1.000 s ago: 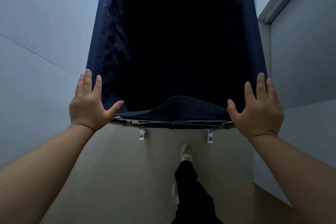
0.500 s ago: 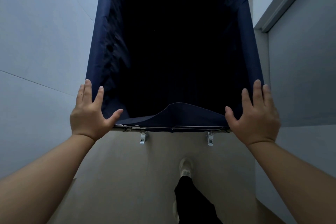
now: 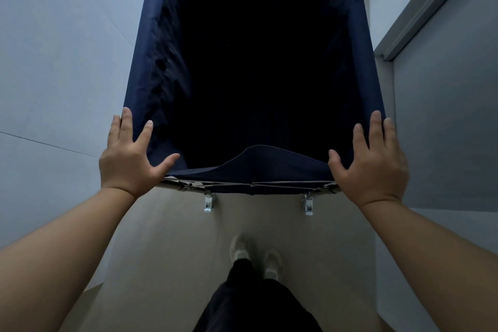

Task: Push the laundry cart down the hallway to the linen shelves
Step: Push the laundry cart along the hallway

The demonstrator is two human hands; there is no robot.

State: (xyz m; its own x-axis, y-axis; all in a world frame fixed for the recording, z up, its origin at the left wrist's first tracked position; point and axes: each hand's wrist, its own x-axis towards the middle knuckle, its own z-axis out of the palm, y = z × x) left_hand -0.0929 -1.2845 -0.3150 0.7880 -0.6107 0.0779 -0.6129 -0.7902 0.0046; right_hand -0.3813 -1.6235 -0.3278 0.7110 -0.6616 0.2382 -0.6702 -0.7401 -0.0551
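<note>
Laundry cart (image 3: 151, 62), dark navy fabric on a metal frame, filling the 12 o'clock half of the view and standing on a pale beige floor (image 3: 256, 226) in a narrow hallway. Running close beside a light wall (image 3: 67, 48) with thin seams at 10 o'clock and a grey door panel (image 3: 444, 116) with its frame at 2 o'clock. Lying with the long axis from 6 to 12 o'clock, open top facing up, near hem bowing inward at the middle, far end passing out of view. Showing two metal casters (image 3: 208, 202) under the near end. Pressing on the near corners: left hand (image 3: 132, 159) at 9 o'clock, right hand (image 3: 374, 167) at 3 o'clock, both flat with fingers straight and spread, grasping nothing. Standing at 6 o'clock in pale shoes (image 3: 238, 246) and dark trousers.
</note>
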